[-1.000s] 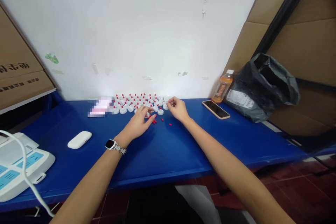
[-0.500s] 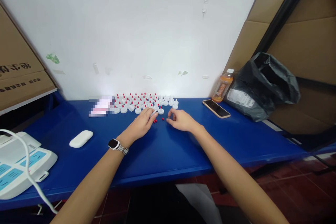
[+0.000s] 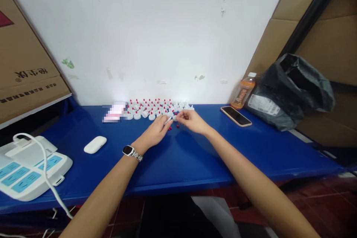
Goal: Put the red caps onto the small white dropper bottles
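Observation:
Several white caps with red tips (image 3: 156,107) stand in rows against the wall on the blue table (image 3: 178,160). A few loose red pieces (image 3: 170,128) lie just in front of them. My left hand (image 3: 156,132), with a watch on its wrist, pinches a small white cap (image 3: 168,120) at its fingertips. My right hand (image 3: 192,121) is closed in a pinch right beside it, fingertips almost touching the left hand's; what it holds is too small to name.
A white earbud case (image 3: 95,144) lies left of my arm. A white device with blue panels and a cable (image 3: 28,169) sits at the near left. A phone (image 3: 235,115), an orange drink bottle (image 3: 243,91) and a black bag (image 3: 292,93) are at right. Cardboard boxes (image 3: 25,67) flank both sides.
My right hand left the cap rows, dipped to the loose red pieces and then came up against my left hand's fingertips. The view shifted slightly, moving everything to the right.

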A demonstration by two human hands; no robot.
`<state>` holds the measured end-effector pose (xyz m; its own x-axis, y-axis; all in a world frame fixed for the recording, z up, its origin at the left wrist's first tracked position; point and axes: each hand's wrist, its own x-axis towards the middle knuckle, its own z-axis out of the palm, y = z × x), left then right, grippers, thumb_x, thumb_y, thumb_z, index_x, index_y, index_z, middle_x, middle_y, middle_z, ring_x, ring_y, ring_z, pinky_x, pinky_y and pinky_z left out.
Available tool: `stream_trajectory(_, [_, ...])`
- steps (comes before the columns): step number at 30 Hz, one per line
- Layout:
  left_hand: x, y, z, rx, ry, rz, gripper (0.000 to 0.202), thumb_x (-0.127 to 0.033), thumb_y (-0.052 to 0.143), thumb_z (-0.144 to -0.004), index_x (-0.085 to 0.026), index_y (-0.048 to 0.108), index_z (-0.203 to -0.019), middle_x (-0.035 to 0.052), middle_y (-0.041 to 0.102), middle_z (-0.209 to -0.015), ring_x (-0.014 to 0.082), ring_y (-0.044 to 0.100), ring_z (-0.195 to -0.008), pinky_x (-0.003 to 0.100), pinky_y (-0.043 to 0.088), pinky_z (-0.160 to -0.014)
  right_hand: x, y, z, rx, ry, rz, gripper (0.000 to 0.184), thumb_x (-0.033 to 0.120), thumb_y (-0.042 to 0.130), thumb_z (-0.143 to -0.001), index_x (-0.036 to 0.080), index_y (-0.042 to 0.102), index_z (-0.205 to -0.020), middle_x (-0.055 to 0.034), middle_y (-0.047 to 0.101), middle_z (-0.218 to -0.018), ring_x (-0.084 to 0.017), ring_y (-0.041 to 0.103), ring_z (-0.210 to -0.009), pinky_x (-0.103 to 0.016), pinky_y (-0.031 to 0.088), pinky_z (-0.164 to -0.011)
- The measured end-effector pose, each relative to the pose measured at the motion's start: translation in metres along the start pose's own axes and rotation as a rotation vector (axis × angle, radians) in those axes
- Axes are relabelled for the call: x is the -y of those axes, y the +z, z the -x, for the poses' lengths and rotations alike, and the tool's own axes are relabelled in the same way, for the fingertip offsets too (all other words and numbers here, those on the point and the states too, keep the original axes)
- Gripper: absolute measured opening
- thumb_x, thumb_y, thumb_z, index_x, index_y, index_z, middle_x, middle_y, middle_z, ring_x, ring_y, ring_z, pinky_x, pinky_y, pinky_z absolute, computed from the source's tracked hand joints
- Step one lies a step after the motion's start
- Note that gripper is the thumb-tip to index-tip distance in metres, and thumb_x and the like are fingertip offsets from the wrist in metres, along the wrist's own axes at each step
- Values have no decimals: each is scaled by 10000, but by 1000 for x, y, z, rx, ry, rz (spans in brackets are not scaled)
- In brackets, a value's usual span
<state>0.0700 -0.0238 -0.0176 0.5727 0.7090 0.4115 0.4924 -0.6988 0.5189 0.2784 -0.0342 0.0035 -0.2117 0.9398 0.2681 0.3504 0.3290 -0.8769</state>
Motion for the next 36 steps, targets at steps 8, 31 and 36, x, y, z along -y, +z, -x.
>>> stream_trajectory(8, [2, -1, 1, -31, -22, 3, 339, -467, 304, -1045, -216, 461, -880, 45, 546, -903, 206, 541, -869, 386, 467, -816, 6, 30, -31, -71, -38, -251, 235, 364, 733, -703, 186, 596, -769, 39, 617, -629, -101, 545, -562, -236, 416, -560])
stream_trajectory(31, [-7, -4, 4, 11, -23, -63, 298, -416, 296, -1056, -214, 467, -920, 72, 559, -1008, 225, 541, -985, 412, 461, -907, -1, 46, -11, -230, 53, -451, 217, 374, 715, -658, 198, 651, -767, 36, 603, -574, -114, 488, -516, -255, 371, -530])
stream_trajectory(36, [-11, -3, 4, -19, 6, -87, 278, -386, 292, -1059, -213, 475, -943, 76, 563, -1019, 230, 538, -1000, 422, 471, -903, 4, 47, -8, -269, 45, -465, 275, 414, 768, -637, 181, 703, -767, 2, 660, -648, -130, 536, -577, -279, 441, -601])
